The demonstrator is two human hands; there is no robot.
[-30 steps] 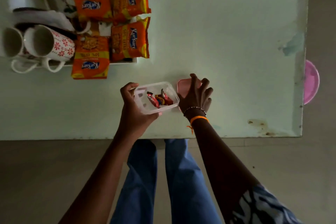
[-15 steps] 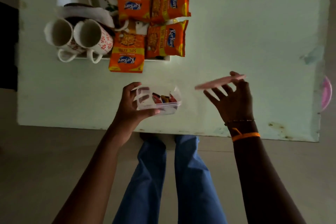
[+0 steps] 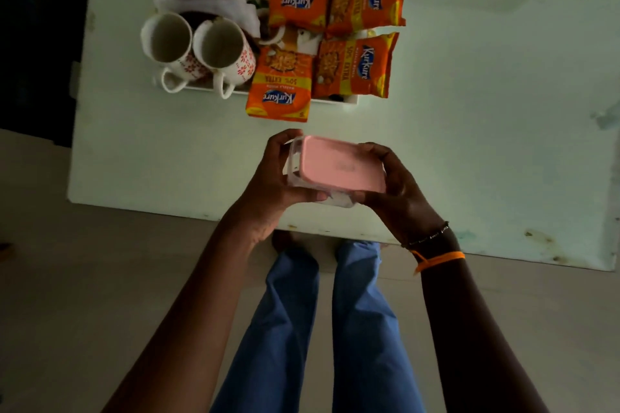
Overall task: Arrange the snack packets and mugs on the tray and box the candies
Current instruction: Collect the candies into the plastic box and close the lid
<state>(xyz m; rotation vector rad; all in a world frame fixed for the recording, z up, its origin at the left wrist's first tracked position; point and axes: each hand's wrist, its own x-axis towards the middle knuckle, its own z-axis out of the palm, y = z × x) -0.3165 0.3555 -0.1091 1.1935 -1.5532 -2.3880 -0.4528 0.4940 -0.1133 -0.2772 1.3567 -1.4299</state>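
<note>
The room is dim, and the pale green tabletop [image 3: 469, 111] shows scuffs and rust-coloured spots along its near edge, with a light tiled floor [image 3: 84, 278] below it. At the far side sits a white tray [image 3: 349, 99] carrying four orange snack packets [image 3: 352, 69], two lying end to end on the left and two turned sideways on the right, the nearest one hanging over the tray's front rim. Beside them on the tray's left stand two white mugs [image 3: 218, 50] with red flower print, touching each other, handles pointing toward the person, and a white cloth [image 3: 214, 7] lies behind them. The person stands at the near edge in blue trousers [image 3: 302, 329]. The left hand [image 3: 275, 178] is curled around the left end of the clear candy box [image 3: 295, 161], gripping it above the tabletop. The right hand [image 3: 392, 184], with a beaded bracelet and an orange band [image 3: 439, 260] at the wrist, clasps the right end, fingers closed over the pink lid [image 3: 342, 164] that now sits on top of the box. Half a second ago that lid was held apart to the right, tilted on the open right hand, and the candies could be seen in the uncovered box; now the lid hides them.
</note>
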